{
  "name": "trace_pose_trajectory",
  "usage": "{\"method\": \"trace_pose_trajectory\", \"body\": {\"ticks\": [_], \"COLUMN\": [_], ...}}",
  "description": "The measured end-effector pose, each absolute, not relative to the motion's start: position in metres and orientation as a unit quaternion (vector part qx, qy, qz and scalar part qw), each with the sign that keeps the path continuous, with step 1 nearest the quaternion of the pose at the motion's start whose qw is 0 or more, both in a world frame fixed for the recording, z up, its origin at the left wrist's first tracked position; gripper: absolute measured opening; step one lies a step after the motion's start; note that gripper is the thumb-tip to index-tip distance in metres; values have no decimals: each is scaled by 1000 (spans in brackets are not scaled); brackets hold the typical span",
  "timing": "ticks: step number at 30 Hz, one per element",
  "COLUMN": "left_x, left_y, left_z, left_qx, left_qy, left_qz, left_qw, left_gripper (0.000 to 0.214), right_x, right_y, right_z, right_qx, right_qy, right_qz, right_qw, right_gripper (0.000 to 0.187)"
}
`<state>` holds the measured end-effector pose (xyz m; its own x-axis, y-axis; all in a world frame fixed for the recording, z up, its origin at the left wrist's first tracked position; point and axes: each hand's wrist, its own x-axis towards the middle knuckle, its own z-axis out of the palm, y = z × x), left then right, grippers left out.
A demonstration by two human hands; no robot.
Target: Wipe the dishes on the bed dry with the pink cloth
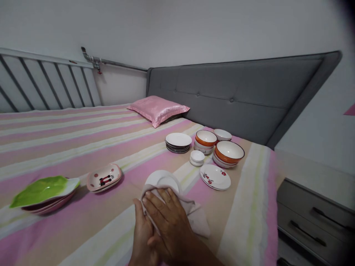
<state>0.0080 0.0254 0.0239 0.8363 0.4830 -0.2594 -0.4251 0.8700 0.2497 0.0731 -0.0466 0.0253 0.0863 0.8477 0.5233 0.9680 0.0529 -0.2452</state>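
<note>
A white plate (163, 180) is held tilted above the striped bedspread (83, 147). My left hand (142, 232) grips its near edge from below. My right hand (169, 221) presses a pale cloth (196, 218) flat against the plate's face, fingers stretched out over the cloth. The cloth hangs down to the right onto the bed.
On the bed lie a stack of white plates (178, 142), orange-and-white bowls (229, 152), small white saucers (197, 157), a flowered plate (215, 176), a pink dotted dish (104, 178) and a green leaf dish (41, 192). A pink pillow (158, 109) rests by the grey headboard (235, 96). A nightstand (313, 218) stands on the right.
</note>
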Motion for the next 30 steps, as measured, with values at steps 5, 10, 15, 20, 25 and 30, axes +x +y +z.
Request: {"method": "trace_pose_trajectory", "body": {"ticks": [5,10,15,20,25,30], "left_x": [13,20,22,21,15,11], "left_y": [17,8,8,21,35,36], "left_z": [20,29,27,12,-7,4], "left_qx": [138,122,132,114,78,77], "left_qy": [111,115,118,91,94,212], "left_qz": [301,314,292,316,314,326], "left_qw": [937,935,940,937,942,918], "left_gripper": [50,52,50,50,39,35], "right_x": [79,80,82,86,87,85], "right_y": [-34,-23,-15,-15,-22,-32], "right_z": [28,35,40,40,26,15], "right_qx": [-686,-718,-750,-700,-658,-637], "right_qy": [-648,-599,-561,-632,-670,-701], "right_qz": [-112,-122,-118,-131,-166,-169], "right_qw": [313,333,330,306,300,271], "right_gripper": [58,53,49,44,42,42]}}
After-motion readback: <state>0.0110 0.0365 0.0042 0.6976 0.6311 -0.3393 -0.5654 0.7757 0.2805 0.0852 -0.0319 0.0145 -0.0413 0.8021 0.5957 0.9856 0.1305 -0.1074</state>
